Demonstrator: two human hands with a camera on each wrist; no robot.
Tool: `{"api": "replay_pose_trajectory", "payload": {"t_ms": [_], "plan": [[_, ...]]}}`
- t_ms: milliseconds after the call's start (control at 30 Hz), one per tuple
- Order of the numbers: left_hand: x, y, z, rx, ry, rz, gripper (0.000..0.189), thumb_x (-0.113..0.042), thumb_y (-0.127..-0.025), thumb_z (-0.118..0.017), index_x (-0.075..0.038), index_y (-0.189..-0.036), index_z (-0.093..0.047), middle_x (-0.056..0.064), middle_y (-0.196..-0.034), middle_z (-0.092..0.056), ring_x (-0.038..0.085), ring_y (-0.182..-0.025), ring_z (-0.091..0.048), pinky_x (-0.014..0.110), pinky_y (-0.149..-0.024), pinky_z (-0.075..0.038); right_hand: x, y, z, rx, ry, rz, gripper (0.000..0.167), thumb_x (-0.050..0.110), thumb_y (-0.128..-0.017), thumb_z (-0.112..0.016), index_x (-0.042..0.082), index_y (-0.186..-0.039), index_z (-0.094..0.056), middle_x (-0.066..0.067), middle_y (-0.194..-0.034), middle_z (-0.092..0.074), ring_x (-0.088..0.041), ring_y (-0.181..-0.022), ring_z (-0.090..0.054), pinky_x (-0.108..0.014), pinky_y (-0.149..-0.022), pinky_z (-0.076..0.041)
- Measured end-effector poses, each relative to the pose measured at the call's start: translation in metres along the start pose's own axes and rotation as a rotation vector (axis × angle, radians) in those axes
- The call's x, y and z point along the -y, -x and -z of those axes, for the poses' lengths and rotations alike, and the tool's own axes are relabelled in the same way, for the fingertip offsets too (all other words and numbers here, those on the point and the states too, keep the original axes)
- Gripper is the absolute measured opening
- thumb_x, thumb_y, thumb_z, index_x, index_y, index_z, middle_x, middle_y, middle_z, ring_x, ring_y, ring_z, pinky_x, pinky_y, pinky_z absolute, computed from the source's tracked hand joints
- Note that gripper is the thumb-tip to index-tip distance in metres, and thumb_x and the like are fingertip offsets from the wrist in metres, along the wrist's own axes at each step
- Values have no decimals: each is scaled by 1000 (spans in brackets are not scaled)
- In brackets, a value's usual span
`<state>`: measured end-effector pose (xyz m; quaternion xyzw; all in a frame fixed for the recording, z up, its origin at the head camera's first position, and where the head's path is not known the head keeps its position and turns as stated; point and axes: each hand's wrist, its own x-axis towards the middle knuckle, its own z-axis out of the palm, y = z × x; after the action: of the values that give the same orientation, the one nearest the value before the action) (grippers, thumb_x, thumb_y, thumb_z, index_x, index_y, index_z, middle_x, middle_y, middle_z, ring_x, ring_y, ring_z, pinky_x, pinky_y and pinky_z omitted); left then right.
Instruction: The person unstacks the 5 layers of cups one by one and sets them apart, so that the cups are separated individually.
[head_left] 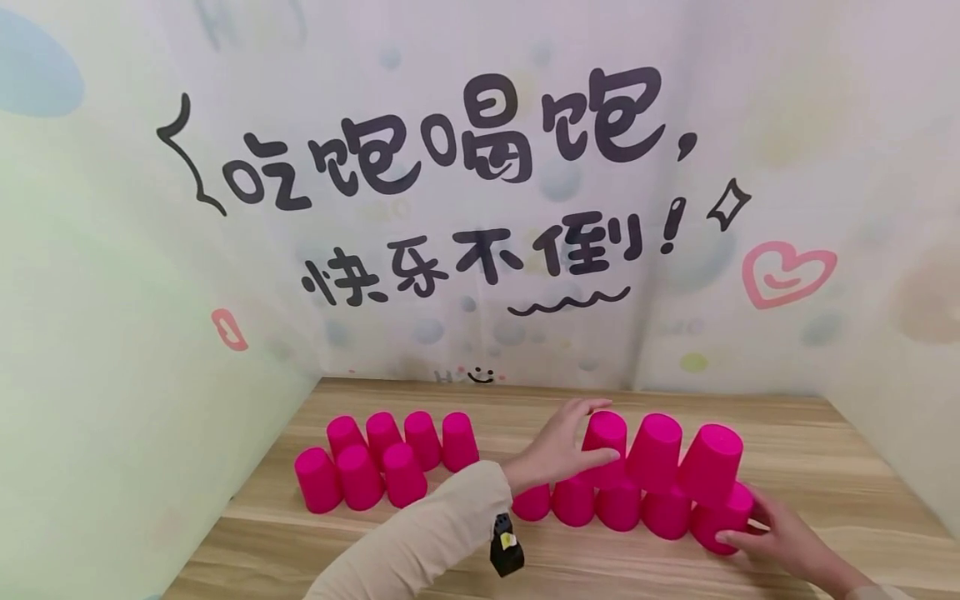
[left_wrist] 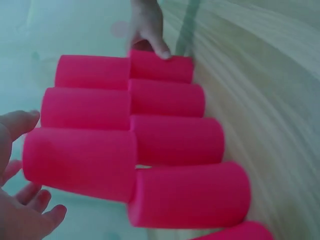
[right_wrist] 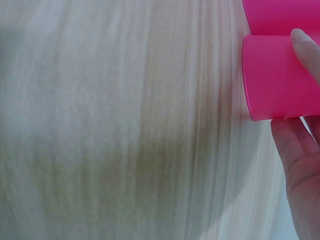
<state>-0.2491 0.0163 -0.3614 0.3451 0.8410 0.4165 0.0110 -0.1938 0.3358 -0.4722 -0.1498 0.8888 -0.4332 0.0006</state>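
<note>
Overall, the scene shows bright pink cups set mouth down on a wood-grain surface [head_left: 247, 542], before a pale backdrop [head_left: 480, 33] with black lettering [head_left: 483, 236]. At far left, seven cups stand apart from the rest in two rows: a front row of three [head_left: 360, 477] and, behind it, a rear row of four [head_left: 422, 442]. To their right, the left forearm, in a beige sleeve [head_left: 420, 533], crosses the foreground; a black device [head_left: 506, 552] sits beneath the cuff. Next comes a two-tier structure, with five cups in the lower tier [head_left: 618, 506] and three in the upper tier [head_left: 655, 454]. Each upper cup bridges two neighbours below; the leftmost lower cup bears none. The left hand [head_left: 558, 446] is at the leftmost upper cup [head_left: 606, 437], its fingers parted widely, thumb in front and fingers toward the back. In the left wrist view the fingertips lie at or just beside this cup's narrow end; whether they touch it cannot be told. At the right end, the right hand [head_left: 783, 533] grips the rightmost lower cup [head_left: 720, 525], thumb on one side and fingers on the other, as the right wrist view confirms. Farther right, a pink heart [head_left: 782, 282] marks the backdrop.
</note>
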Motion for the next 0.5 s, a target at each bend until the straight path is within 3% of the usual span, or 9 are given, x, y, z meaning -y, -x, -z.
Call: {"api": "replay_pose_trajectory", "payload": {"t_ms": [300, 500], "plan": [[11, 5, -19, -57, 164, 36, 57, -18, -80, -65, -14, -130, -37, -2, -117, -45, 7, -100, -48, 21, -81, -44, -5, 1, -3, -49, 9, 103, 58, 10, -72, -71, -12, -116, -40, 23, -97, -53, 7, -86, -54, -19, -65, -50], [14, 4, -22, -83, 219, 34, 54, -14, -80, -65, -16, -128, -40, -2, -116, -46, 8, -99, -49, 19, -78, -45, -4, 2, -2, -51, 8, 107, 59, 10, -73, -71, -12, -116, -39, 24, -97, -53, 7, -86, -53, -19, -65, -49]]}}
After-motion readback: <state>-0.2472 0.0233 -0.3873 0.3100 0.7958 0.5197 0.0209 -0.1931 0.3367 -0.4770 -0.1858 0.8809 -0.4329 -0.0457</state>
